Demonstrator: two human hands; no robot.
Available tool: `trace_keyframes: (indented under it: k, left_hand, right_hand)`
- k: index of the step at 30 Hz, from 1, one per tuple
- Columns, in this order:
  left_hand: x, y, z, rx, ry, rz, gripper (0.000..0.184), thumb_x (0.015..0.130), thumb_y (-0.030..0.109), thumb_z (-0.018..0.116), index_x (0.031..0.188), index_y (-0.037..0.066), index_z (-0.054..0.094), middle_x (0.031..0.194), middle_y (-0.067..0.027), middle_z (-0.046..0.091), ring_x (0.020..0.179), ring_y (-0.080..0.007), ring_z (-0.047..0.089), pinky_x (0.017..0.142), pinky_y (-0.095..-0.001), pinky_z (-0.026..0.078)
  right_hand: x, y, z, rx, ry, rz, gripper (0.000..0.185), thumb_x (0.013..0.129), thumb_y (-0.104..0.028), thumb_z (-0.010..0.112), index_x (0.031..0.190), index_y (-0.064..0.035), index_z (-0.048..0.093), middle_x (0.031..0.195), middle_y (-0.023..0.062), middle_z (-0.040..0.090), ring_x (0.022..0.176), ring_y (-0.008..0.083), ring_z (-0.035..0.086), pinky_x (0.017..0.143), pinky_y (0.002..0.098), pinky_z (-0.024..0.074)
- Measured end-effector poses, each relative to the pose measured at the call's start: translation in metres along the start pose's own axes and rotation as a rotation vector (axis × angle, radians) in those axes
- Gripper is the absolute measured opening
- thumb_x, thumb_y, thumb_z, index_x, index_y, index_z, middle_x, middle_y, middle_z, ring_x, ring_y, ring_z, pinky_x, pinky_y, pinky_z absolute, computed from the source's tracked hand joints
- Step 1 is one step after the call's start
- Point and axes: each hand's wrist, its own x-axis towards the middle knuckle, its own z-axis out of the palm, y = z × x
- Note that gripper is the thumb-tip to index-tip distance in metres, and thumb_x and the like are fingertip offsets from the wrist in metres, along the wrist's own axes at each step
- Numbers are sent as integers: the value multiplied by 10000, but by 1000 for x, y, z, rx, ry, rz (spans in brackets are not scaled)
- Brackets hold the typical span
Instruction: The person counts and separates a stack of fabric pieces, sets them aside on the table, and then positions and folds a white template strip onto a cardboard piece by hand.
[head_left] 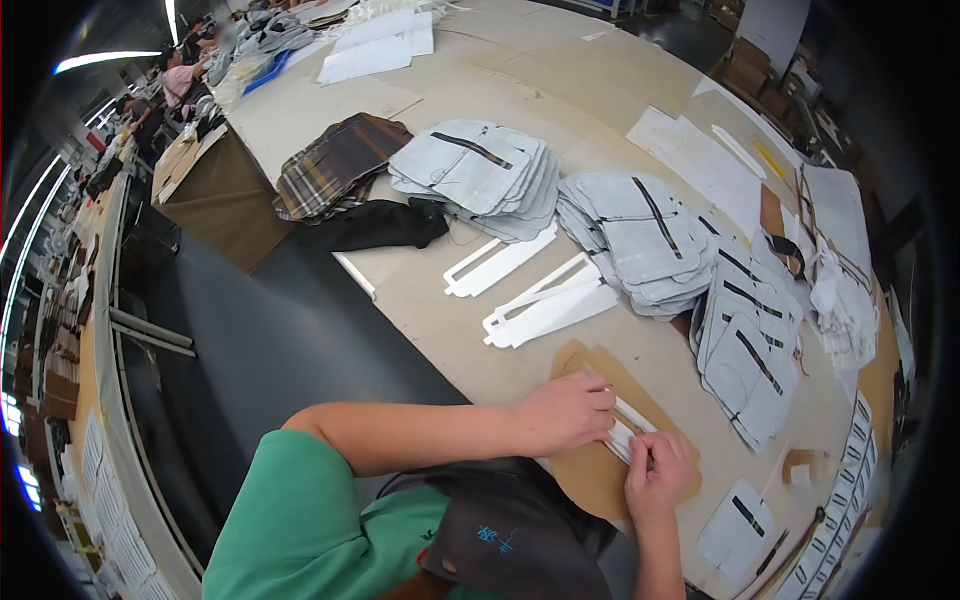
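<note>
My left hand bends over a brown cardboard template at the table's near edge, its fingers pinched at a white strip lying in the template's middle. At the strip's lower right side is my right hand, with thumb and forefinger closed together; what lies between them is too small to tell. White slotted templates rest just beyond the cardboard. To the right, light grey fabric pieces with dark slits lie in overlapping stacks.
Further stacks of grey pieces and plaid fabric lie across the table. A tape roll, a single grey piece and a slotted strip are at the right. Other people work at the far left.
</note>
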Motion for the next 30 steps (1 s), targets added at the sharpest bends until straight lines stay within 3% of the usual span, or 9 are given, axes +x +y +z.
trace_keyframes:
  k: [3,6,16,22,30]
  left_hand:
    - [1,6,0,-27,-6,-73,117,837,204,715,855,88,714,913,-47,595,981,-259,560,878,-378,471]
    - [2,3,-1,-37,-10,-47,101,856,160,725,924,85,728,935,-25,639,940,-253,571,823,-381,478]
    - [10,9,-7,-110,-3,-107,74,817,66,746,886,44,733,922,-55,682,839,-275,580,789,-377,485]
    - [10,9,-7,-97,4,-86,115,798,40,762,909,31,735,920,-59,686,844,-274,574,771,-369,488]
    - [11,9,-7,-89,8,-79,124,806,30,757,930,18,752,936,-78,688,852,-271,575,768,-371,491]
  right_hand:
    - [2,0,-1,-26,-3,25,107,825,-16,719,779,-43,626,757,87,616,696,291,567,645,398,436]
    - [4,-2,-1,-35,4,32,111,837,-30,714,773,-44,624,743,93,591,692,295,561,629,400,434]
    - [7,6,-7,52,-39,118,132,855,-81,725,764,-29,645,693,99,563,678,299,548,612,410,429]
    - [10,8,-22,146,-174,206,88,858,-101,729,807,-37,693,758,87,631,730,302,578,664,397,462]
    - [11,5,-32,127,-243,126,63,837,-114,734,818,-59,709,792,79,663,812,299,613,712,399,490]
